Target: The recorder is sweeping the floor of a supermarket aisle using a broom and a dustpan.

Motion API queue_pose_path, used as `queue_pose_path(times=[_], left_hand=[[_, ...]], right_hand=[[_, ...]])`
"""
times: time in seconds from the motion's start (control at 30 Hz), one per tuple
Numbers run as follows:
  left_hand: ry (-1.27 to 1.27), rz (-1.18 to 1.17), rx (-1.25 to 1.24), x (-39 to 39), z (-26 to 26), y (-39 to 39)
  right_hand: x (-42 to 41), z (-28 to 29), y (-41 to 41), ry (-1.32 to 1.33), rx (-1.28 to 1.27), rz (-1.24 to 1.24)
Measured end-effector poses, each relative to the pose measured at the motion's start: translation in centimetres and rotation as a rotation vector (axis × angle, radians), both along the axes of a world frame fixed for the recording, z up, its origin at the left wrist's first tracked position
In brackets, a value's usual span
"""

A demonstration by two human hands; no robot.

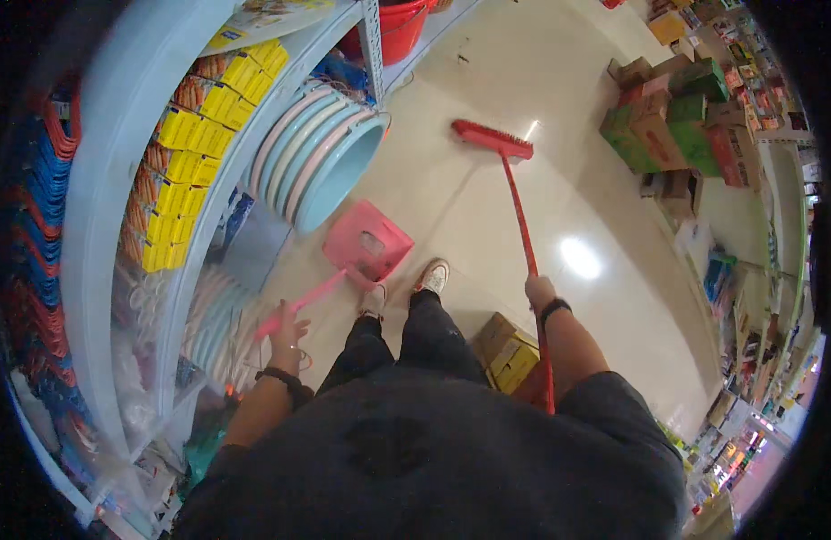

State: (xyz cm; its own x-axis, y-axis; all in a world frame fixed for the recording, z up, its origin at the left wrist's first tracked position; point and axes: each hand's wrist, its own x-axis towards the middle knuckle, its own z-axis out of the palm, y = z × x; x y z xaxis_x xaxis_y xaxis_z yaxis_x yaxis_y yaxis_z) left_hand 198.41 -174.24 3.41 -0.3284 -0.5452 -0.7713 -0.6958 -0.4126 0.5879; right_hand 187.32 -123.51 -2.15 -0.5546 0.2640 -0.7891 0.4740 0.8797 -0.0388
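A red-handled broom runs through my right hand, which is closed around its stick. Its red head lies out ahead of me, bristles facing away; I cannot tell whether they touch the floor. My left hand holds the handle of a pink plastic dustpan, with some fingers spread off the grip. Dark debris shows in the dustpan near the handle joint. The pan is just in front of my left shoe, and my right shoe stands beside it.
Metal shelving on my left holds yellow boxes. Nested plastic basins jut out near the dustpan. A red bucket sits further ahead. Cardboard cartons are stacked right; a yellow-brown carton stands by my right leg.
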Motion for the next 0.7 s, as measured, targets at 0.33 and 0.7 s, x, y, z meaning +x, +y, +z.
queue_pose_path(times=[0.33, 0.7], left_hand=[[-0.123, -0.517, -0.275, -2.0, -6.0, -2.0], [0.2, -0.487, -0.165, -1.8, -6.9, -2.7]], right_hand=[[24.5, 10.7, -1.8, -0.121, 0.026, -0.245], [22.1, 12.8, -5.0, 0.069, 0.154, -0.048]])
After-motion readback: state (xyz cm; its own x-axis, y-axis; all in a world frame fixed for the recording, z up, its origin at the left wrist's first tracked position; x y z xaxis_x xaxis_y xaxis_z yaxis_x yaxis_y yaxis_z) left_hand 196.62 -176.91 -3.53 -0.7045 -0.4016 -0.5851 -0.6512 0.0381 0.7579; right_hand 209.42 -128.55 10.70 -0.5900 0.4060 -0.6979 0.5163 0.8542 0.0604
